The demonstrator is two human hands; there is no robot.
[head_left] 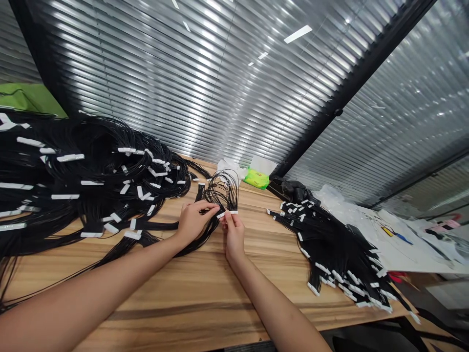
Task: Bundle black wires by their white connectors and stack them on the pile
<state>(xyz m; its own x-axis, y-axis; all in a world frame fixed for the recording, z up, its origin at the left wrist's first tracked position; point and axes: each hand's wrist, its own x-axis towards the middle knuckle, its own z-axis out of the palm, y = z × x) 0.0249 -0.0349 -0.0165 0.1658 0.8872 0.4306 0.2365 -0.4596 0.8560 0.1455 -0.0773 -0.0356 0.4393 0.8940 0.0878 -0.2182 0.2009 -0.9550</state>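
While both hands work close together near the middle of the wooden bench [205, 288], the left hand [196, 222] pinches a small bundle of thin black wires [222, 191] between thumb and fingers. The fingertips [229, 218] of the right hand [233, 238] are closed on a white connector strip [233, 212] at the bundle's end, so the right hand is the nearer to that strip, with the left just beside it. The bundle's loops stand up towards the bench's far edge, while its loose tails run down and left under the left hand, across the bare wood. A large heap of looped black cables [91, 171] with white connectors covers the bench's left side. A second pile of black cables [330, 249], its white connectors fanned out, lies towards the right corner. A green packet [256, 179] sits at the far edge.
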